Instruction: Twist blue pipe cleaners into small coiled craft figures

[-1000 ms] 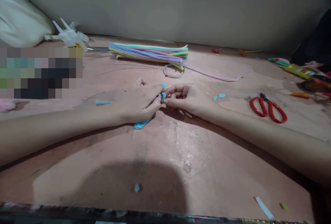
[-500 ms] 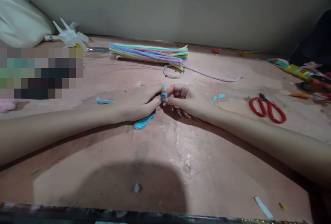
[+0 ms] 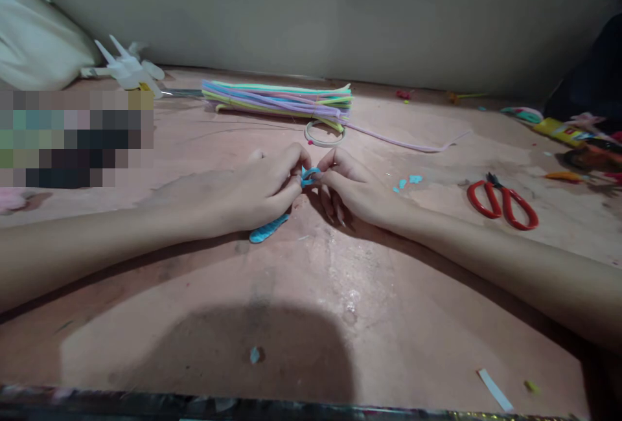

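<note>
Left hand [image 3: 253,191] and right hand [image 3: 357,188] pinched together on blue pipe cleaner [image 3: 308,176], mid-table [image 3: 389,291], fingertips touching. Coiled tail [image 3: 266,228] trailing near-left under left hand. Scissors [image 3: 503,204] well right; bundle [image 3: 279,98] far. Risk: coil springing open if either pinch slackens; wire end slipping from fingertips.

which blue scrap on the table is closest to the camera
The small blue scrap lying alone in the shadow near the table's front edge; the other blue scraps lie farther back, right of the right hand.
</note>
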{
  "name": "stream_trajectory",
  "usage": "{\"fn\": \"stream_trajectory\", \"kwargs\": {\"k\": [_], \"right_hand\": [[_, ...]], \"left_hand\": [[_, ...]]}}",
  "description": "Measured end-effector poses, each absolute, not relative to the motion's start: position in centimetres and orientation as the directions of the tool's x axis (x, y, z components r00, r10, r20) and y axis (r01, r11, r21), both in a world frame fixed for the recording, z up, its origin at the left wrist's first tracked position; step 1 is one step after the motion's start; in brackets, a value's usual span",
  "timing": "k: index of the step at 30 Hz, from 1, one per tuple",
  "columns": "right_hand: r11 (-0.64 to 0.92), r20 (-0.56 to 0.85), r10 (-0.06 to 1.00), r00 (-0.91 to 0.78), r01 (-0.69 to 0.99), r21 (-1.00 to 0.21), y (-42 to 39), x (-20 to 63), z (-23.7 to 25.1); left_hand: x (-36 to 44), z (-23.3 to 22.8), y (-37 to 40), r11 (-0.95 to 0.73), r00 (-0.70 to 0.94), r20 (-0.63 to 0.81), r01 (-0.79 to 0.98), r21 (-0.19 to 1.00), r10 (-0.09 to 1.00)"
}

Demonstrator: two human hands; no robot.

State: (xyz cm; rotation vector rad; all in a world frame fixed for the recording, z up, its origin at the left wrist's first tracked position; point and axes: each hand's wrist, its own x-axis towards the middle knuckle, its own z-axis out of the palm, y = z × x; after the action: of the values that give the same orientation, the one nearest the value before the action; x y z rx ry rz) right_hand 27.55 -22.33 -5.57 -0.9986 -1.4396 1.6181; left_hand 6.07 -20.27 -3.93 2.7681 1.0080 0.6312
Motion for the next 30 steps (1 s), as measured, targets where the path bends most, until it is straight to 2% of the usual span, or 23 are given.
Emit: {"fn": "stream_trajectory", "kwargs": {"k": [2, 4, 7, 9, 12, 14, 21, 26, 30], "right_hand": [[-0.073, -0.049, 0.895, -0.444, -0.037, -0.997, -22.4, 27.4, -5.7], [-0.06, -0.013, 0.899, -0.438, -0.092, -0.994, -22.3, 27.3, -5.6], [-0.093, 0.002, 0.918, -0.397, -0.22, -0.971, -22.2, 27.0, -5.5], [-0.137, -0.024, 0.926, -0.376, -0.276, -0.951, -22.0, 26.8, -5.3], [-0.178, -0.061, 0.924, -0.378, -0.282, -0.943, -21.8, 26.9, -5.2], [-0.181, -0.062, 0.915, -0.399, -0.269, -0.946, -21.6, 27.0, -5.3], [-0.169, -0.004, 0.884, -0.467, -0.311, -0.935, -20.7, 27.5, -6.0], [-0.147, 0.036, 0.868, -0.495, -0.326, -0.934, -20.4, 27.7, -6.3], [-0.149, 0.062, 0.854, -0.517, -0.358, -0.922, -20.5, 27.9, -6.5]], "left_hand": [[6.0, -3.7, -20.3, -0.746, 0.67, 0.331, 0.624, 0.234, 0.664], [6.1, -3.7, -20.3, -0.712, 0.641, 0.311, 0.647, 0.272, 0.701], [6.3, -3.8, -20.3, -0.73, 0.646, 0.344, 0.627, 0.271, 0.682], [6.4, -3.9, -20.3, -0.789, 0.694, 0.402, 0.599, 0.136, 0.597], [6.5, -3.7, -20.3, -0.836, 0.8, 0.422, 0.526, -0.154, 0.426], [6.4, -3.3, -20.3, -0.842, 0.822, 0.42, 0.499, -0.204, 0.385], [5.6, -2.9, -18.8, -0.941, 0.83, 0.448, 0.325, 0.096, 0.332], [5.5, -3.9, -18.0, -0.895, 0.759, 0.491, 0.278, 0.349, 0.427], [5.5, -4.2, -17.3, -0.88, 0.724, 0.528, 0.243, 0.408, 0.444]]}}
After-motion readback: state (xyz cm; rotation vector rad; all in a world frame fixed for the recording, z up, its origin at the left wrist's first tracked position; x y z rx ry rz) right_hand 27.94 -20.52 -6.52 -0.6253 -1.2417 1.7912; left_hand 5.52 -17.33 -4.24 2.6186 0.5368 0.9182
